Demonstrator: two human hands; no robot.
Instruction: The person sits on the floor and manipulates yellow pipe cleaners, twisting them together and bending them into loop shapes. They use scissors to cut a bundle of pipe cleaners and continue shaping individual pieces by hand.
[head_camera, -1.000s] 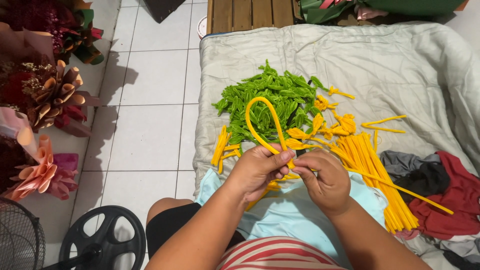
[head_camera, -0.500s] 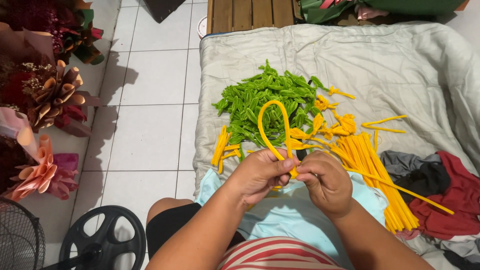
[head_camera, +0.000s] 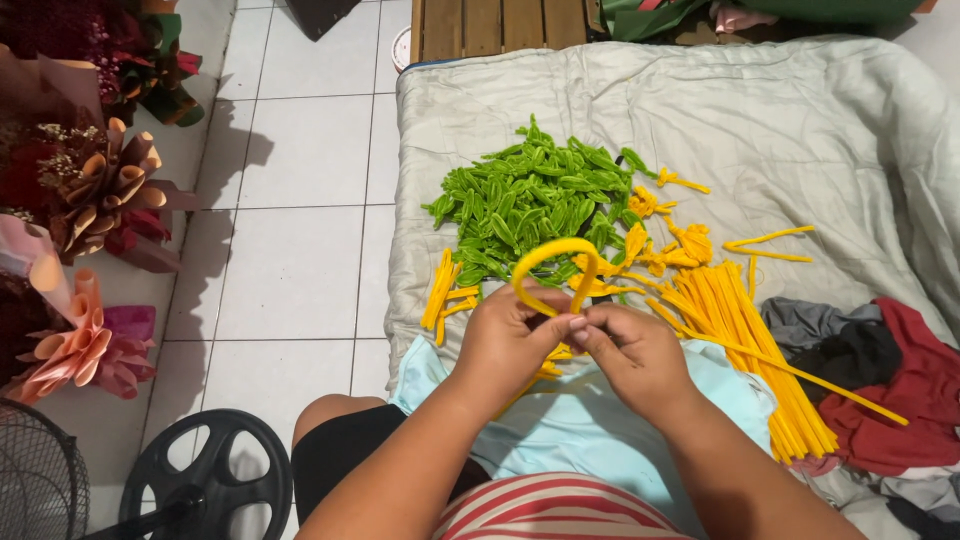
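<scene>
The yellow pipe-cleaner loop (head_camera: 556, 268) is now drawn smaller than before, pinched closed by left hand (head_camera: 508, 342) and right hand (head_camera: 632, 352) at the mattress's (head_camera: 830, 130) near edge, many straight yellow stems (head_camera: 745, 330) still unbent beside finished green leaves (head_camera: 530, 200).

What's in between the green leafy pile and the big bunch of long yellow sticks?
In the head view, small twisted yellow pieces lie between the green pile and the long yellow sticks, on the grey blanket.

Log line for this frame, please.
left hand: pinching yellow pipe-cleaner loop | right hand: pinching same loop | behind: green leaf pile
</scene>
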